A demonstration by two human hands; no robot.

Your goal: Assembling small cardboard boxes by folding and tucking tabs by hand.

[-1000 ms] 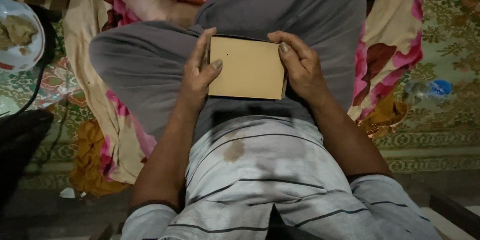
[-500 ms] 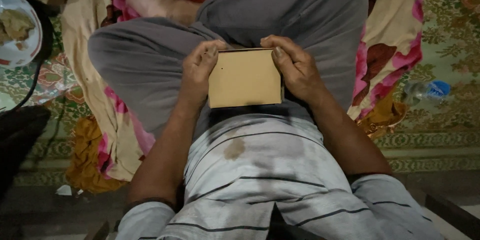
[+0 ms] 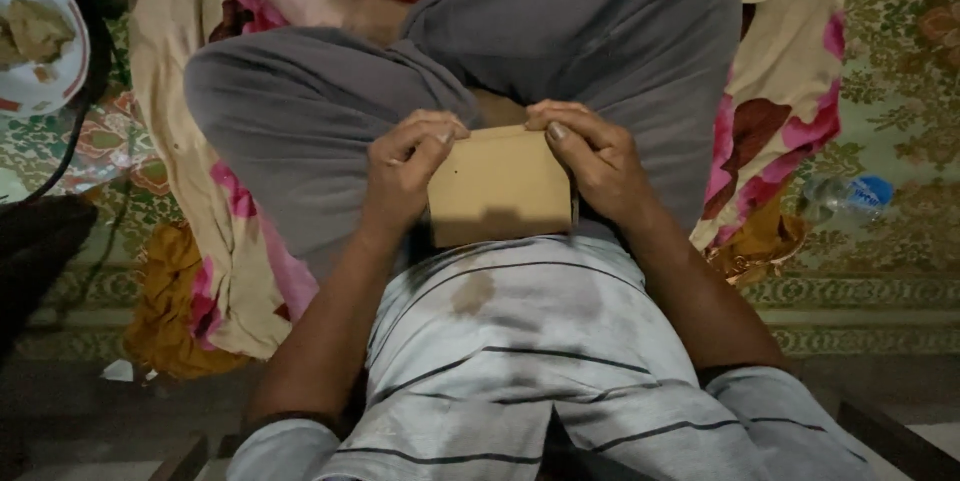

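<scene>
Flat tan cardboard rectangle (image 3: 500, 186) on the lap, gripped at its upper corners: left hand (image 3: 405, 176) curled on one edge, right hand (image 3: 595, 161) on the other. Beyond the cardboard, grey-trousered crossed legs (image 3: 330, 91). Far left of it, white bowl (image 3: 35, 36); far right, clear plastic bottle (image 3: 845, 196).

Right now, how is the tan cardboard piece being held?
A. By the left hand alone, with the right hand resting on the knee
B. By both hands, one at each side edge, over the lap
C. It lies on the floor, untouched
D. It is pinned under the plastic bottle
B: the left hand and the right hand each grip a side of the cardboard piece, held above the grey-trousered lap.
</scene>
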